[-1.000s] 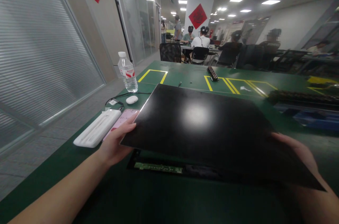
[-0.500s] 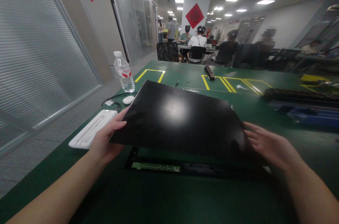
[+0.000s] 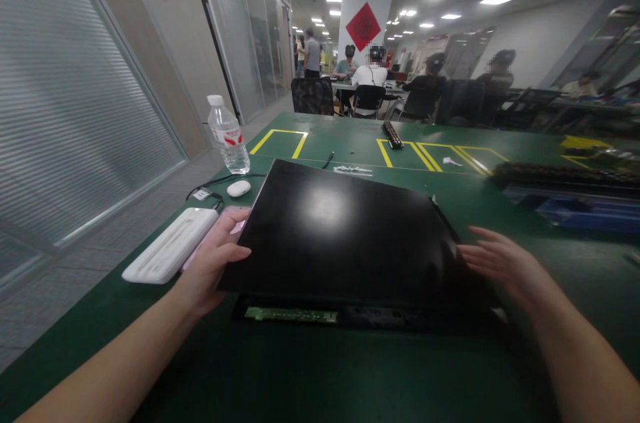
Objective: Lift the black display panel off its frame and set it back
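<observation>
A glossy black screen panel [image 3: 340, 243] is tilted above the table, with a bright reflection on its face. My left hand [image 3: 215, 269] grips its left edge, thumb on top and the other fingers partly hidden. At the right edge, my right hand [image 3: 500, 266] has its fingers stretched out against or just beside the panel; I cannot tell how firmly they touch. Below the panel lies a black frame [image 3: 400, 319] carrying a green circuit board strip [image 3: 290, 314]. The panel hides most of the frame.
Left of the panel are a white case [image 3: 170, 246], a pinkish flat object [image 3: 210, 236], a white oval mouse-like object [image 3: 239, 189], a cable and a water bottle [image 3: 229, 136]. A dark strip-shaped part [image 3: 393, 135] lies far back; blue trays [image 3: 590, 213] sit right. Several people sit behind.
The panel has come down closer to the frame and shifted slightly right at its left edge, my left hand moving with it. The pinkish object now shows beside the white case.
</observation>
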Demonstrator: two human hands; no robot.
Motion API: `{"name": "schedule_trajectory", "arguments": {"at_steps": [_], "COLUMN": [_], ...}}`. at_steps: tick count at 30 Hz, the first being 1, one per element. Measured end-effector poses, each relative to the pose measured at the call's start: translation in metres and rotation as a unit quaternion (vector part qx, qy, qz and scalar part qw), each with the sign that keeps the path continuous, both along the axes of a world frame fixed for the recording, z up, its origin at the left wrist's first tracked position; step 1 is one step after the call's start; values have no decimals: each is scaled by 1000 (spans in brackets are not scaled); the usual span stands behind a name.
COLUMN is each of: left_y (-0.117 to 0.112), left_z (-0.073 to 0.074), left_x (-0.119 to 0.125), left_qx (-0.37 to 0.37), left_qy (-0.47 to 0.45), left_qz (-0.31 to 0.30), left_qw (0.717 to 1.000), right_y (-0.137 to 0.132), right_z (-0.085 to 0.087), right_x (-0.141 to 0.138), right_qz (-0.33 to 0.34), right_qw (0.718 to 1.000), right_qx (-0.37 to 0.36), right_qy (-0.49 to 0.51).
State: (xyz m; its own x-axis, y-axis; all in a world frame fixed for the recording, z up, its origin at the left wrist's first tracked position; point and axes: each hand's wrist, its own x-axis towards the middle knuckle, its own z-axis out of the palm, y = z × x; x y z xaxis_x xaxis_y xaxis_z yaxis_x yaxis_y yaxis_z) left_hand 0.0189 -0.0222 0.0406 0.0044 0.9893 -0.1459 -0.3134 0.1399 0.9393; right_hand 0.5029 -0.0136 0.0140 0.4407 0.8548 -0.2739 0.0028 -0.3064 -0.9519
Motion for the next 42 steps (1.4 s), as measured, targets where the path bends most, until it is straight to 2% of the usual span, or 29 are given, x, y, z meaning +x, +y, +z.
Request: {"name": "schedule_trajectory", "arguments": {"at_steps": [4,8,16,23,30,42], "left_y": [3,5,3,1,-2,-2], "left_z": [-12,-18,-11,-20,-12,-12], "left_x": [1,0,6,14,24,27], "left_qx": [-17,-25,-31,-44,-62,-62], "left_qy": [11,16,17,12,20,19], "left_qz": [-3,-7,-13,-15,-3,-4], "left_qw": [1000,1000,999,999,998,998], "right_y": [1,2,2,1,0,2], "right_z": [-1,0,2,5,7,6], "right_x": [2,2,-4,-6,-7,-3], "right_qz": [-8,-4,-22,-41,-18,14], "right_qw": [999,994,987,982,958,920], "right_qx": [-5,-5,-13,-15,-46,-77], "right_qy": [-45,-106,-157,-183,-283,-384]}}
